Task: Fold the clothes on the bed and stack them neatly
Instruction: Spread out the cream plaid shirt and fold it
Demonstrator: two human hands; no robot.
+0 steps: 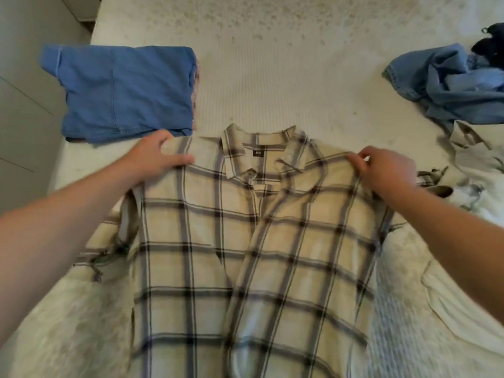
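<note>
Soft, even daylight is filling a slightly blurred wide-angle view.
Shadows are staying faint beneath the forearms; no glare is showing on the bed [272,77]. Motion blur is smearing the plaid shirt [245,255] toward the bottom, and the edges are bending outward.

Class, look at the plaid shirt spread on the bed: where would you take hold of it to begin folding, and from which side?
Grip the plaid shirt at its two shoulder seams, coming from above and the outer sides, as the left hand and right hand do. It lies flat, front up, collar away from the person, so the shoulders are the widest firm edges.
</note>
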